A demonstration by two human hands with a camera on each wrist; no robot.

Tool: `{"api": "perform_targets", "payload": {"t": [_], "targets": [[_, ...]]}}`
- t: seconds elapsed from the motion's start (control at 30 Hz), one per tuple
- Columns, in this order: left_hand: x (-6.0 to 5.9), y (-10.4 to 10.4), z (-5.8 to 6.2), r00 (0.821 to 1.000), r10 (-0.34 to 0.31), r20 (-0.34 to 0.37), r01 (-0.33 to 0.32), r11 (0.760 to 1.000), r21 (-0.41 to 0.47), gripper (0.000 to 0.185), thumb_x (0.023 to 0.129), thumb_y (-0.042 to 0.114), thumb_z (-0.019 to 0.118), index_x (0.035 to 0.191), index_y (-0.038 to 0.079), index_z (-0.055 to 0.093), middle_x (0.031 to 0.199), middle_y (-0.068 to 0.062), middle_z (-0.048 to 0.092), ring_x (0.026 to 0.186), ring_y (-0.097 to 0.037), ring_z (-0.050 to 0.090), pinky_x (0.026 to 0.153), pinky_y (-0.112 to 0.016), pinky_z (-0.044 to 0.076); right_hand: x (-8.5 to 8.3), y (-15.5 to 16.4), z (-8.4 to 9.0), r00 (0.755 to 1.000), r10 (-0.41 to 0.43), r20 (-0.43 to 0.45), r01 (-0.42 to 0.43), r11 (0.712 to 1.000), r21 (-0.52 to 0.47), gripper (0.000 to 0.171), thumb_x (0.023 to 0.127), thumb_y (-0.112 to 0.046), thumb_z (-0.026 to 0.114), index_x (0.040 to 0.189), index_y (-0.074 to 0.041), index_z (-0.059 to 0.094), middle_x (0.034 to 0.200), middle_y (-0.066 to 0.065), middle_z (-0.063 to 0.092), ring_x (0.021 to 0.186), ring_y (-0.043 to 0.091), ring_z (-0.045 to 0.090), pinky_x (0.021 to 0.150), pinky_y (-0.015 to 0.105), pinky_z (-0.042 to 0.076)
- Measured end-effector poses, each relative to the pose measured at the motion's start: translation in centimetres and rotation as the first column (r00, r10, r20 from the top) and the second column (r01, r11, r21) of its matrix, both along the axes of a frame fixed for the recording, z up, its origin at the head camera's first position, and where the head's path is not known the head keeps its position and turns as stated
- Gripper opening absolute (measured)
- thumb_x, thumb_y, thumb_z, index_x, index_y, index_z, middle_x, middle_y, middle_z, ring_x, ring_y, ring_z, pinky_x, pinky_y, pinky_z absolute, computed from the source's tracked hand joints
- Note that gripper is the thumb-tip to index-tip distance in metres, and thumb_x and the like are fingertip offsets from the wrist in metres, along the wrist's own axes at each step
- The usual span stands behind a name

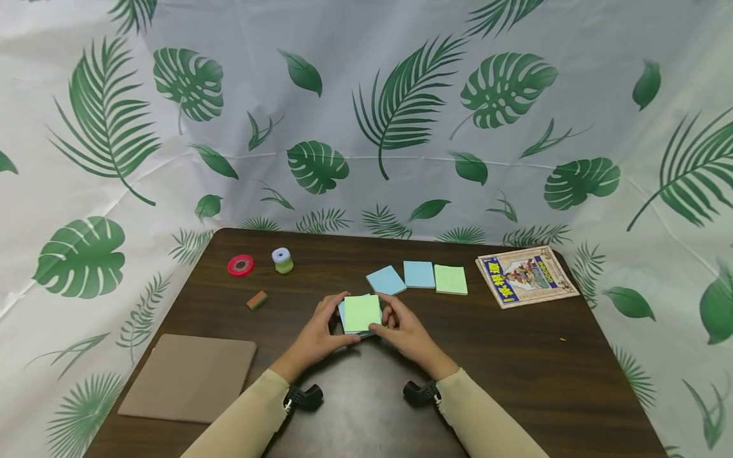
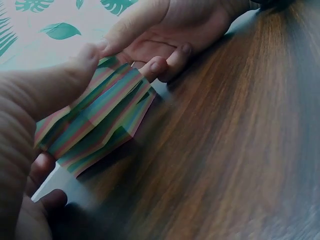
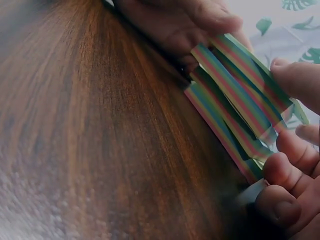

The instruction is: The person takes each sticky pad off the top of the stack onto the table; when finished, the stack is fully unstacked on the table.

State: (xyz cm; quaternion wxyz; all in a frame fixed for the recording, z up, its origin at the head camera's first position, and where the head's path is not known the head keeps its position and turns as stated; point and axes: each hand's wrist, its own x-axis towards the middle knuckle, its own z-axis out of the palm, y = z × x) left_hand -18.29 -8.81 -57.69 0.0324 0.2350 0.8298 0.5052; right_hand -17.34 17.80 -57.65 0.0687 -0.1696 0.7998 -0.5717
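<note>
Between the two hands, low over the dark table, is an uneven stack of sticky note pads (image 1: 363,313). A light green pad lies on top, with light blue edges sticking out beneath it. In the left wrist view the pads' sides (image 2: 107,112) show coloured stripes, and the layers are offset from each other. My left hand (image 1: 321,334) grips the stack from the left, its thumb at the near edge and fingers at the far edge. From the right, my right hand (image 1: 409,327) holds it with thumb and curled fingers, as the right wrist view of the striped pads (image 3: 235,100) also shows.
Behind the stack lie two blue pads (image 1: 419,275) and a green pad (image 1: 450,279). A comic book (image 1: 527,277) is at the back right. Leftward are a red tape roll (image 1: 240,265), a white-and-green roll (image 1: 282,261), a small striped block (image 1: 257,301) and a brown board (image 1: 189,378).
</note>
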Motion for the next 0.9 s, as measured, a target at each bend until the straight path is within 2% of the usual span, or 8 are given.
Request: {"api": "perform_targets", "payload": {"t": [0.1, 0.27, 0.37, 0.47, 0.6, 0.7, 0.83, 0.9], "targets": [[0.0, 0.0, -0.1, 1.0, -0.014, -0.006, 0.014, 1.0, -0.001, 0.106, 0.085, 0.032, 0.097, 0.169, 0.007, 0.037, 0.149, -0.007, 0.053, 0.128, -0.025, 0.045, 0.111, -0.05, 0.04, 0.1, 0.1, 0.2, 1.0, -0.011, -0.017, 0.011, 1.0, -0.011, 0.07, 0.102, -0.026, 0.08, 0.163, -0.019, 0.046, 0.107, 0.01, 0.058, 0.077, 0.01, 0.047, 0.068, 0.023, 0.043], [-0.1, 0.0, -0.1, 1.0, -0.013, 0.007, 0.013, 1.0, 0.0, 0.104, 0.086, 0.032, 0.096, 0.168, 0.008, 0.037, 0.133, -0.006, 0.052, 0.123, -0.024, 0.045, 0.106, -0.046, 0.039, 0.3, 0.2, 0.1, 0.996, -0.035, -0.087, 0.03, 0.998, -0.055, 0.072, 0.102, -0.018, 0.08, 0.163, -0.008, 0.044, 0.107, 0.013, 0.059, 0.077, 0.008, 0.052, 0.067, 0.021, 0.045], [-0.1, 0.0, -0.1, 1.0, -0.002, 0.004, 0.002, 1.0, -0.008, 0.096, 0.087, 0.031, 0.096, 0.165, 0.012, 0.043, 0.137, -0.006, 0.053, 0.121, -0.023, 0.047, 0.106, -0.044, 0.04, 0.6, 0.3, 0.0, 0.993, -0.064, -0.101, 0.054, 0.994, -0.099, 0.069, 0.103, -0.014, 0.078, 0.162, -0.006, 0.044, 0.107, 0.014, 0.06, 0.078, 0.007, 0.056, 0.067, 0.02, 0.046], [-0.1, 0.0, -0.2, 1.0, 0.004, -0.009, -0.004, 1.0, -0.018, 0.091, 0.088, 0.03, 0.095, 0.163, 0.016, 0.046, 0.143, -0.005, 0.053, 0.12, -0.02, 0.049, 0.106, -0.042, 0.042, 0.9, 0.4, 0.0, 0.989, -0.11, -0.098, 0.096, 0.986, -0.138, 0.063, 0.103, -0.011, 0.077, 0.159, -0.009, 0.049, 0.106, 0.015, 0.063, 0.081, 0.008, 0.061, 0.067, 0.021, 0.05], [-0.2, 0.0, -0.3, 1.0, 0.0, -0.029, 0.0, 1.0, -0.005, 0.09, 0.088, 0.029, 0.095, 0.162, 0.013, 0.047, 0.145, -0.005, 0.053, 0.119, -0.021, 0.05, 0.105, -0.041, 0.043, 1.1, 0.6, 0.2, 0.982, -0.155, -0.107, 0.133, 0.974, -0.185, 0.057, 0.104, -0.008, 0.075, 0.155, -0.01, 0.052, 0.104, 0.014, 0.063, 0.081, 0.01, 0.064, 0.056, 0.029, 0.054], [-0.2, 0.0, -0.3, 0.999, -0.002, -0.035, 0.002, 1.0, -0.003, 0.091, 0.087, 0.028, 0.095, 0.162, 0.01, 0.047, 0.145, -0.005, 0.053, 0.119, -0.021, 0.05, 0.104, -0.041, 0.043, 1.2, 0.9, 0.1, 0.979, -0.174, -0.11, 0.142, 0.957, -0.253, 0.055, 0.105, -0.004, 0.072, 0.155, -0.005, 0.05, 0.103, 0.015, 0.059, 0.074, 0.012, 0.062, 0.049, 0.035, 0.054], [-0.1, 0.0, -0.1, 1.0, -0.006, -0.027, 0.005, 1.0, -0.018, 0.091, 0.088, 0.029, 0.095, 0.163, 0.01, 0.046, 0.142, -0.005, 0.052, 0.119, -0.02, 0.049, 0.104, -0.041, 0.043, 1.0, 1.7, 0.1, 0.969, -0.227, -0.099, 0.179, 0.917, -0.357, 0.054, 0.105, 0.005, 0.065, 0.156, 0.002, 0.046, 0.107, 0.023, 0.053, 0.065, 0.018, 0.058, 0.048, 0.038, 0.055], [-0.2, 0.0, 0.0, 1.0, -0.002, -0.023, 0.002, 1.0, -0.016, 0.091, 0.088, 0.028, 0.095, 0.163, 0.009, 0.046, 0.141, -0.006, 0.052, 0.119, -0.022, 0.049, 0.104, -0.041, 0.042, 0.7, 2.3, 0.1, 0.957, -0.276, -0.085, 0.224, 0.896, -0.383, 0.054, 0.106, 0.006, 0.061, 0.158, 0.0, 0.046, 0.114, 0.025, 0.055, 0.062, 0.02, 0.056, 0.05, 0.037, 0.055]]}}
